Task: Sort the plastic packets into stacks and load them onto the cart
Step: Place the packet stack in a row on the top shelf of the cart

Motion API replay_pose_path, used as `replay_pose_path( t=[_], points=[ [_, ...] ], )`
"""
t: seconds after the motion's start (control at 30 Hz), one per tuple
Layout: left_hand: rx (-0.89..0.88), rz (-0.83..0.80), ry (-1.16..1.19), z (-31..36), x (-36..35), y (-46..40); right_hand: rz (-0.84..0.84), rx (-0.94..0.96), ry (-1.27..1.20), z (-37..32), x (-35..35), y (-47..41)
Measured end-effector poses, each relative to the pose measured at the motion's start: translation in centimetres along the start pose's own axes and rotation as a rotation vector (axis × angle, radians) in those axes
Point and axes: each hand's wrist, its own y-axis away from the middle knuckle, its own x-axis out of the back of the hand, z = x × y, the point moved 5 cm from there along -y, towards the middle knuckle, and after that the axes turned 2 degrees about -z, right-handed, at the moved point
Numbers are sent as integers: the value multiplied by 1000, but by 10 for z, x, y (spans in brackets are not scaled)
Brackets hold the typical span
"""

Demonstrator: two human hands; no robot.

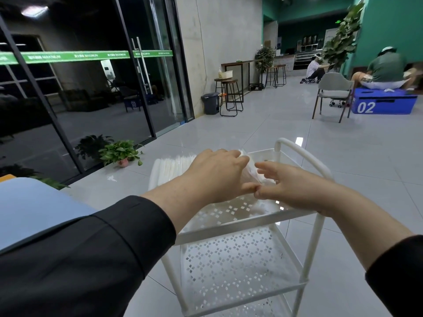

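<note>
I see the white cart (231, 227) standing on open tiled floor (343, 179), with broad room to its right and far side, a blue worktop (34, 207) edge close at the left and a white rail (304, 156) closing the cart's far right corner. Readable writing: "02" on a blue box (384, 102) well away, and "MAXIMUM" repeated along the green strip (87, 56) on the glass doors. My left hand (217, 175) grips a clear plastic packet (254, 170) over the top tray beside a white stack (171, 165) (its contents are too blurred to tell), while my right hand (290, 186), fingers loosely spread, touches the packet's other side, thumbs nearly meeting.
</note>
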Motion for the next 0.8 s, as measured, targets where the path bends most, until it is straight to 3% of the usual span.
replay_pose_path(
  t=[0.17,0.33,0.43,0.57,0.8],
  points=[
    [-22,-49,110,-7,4,7,-42,-40,-171,-3,4,-8],
    [9,-25,77,-8,4,13,135,-108,-456,10,4,-29],
    [7,14,25,-6,3,11,162,-121,-506,7,0,-35],
    [29,51,7,-5,4,8,46,-79,-475,-4,-8,-35],
    [32,13,93,-3,1,10,130,-56,-481,2,-6,-37]
  ],
)
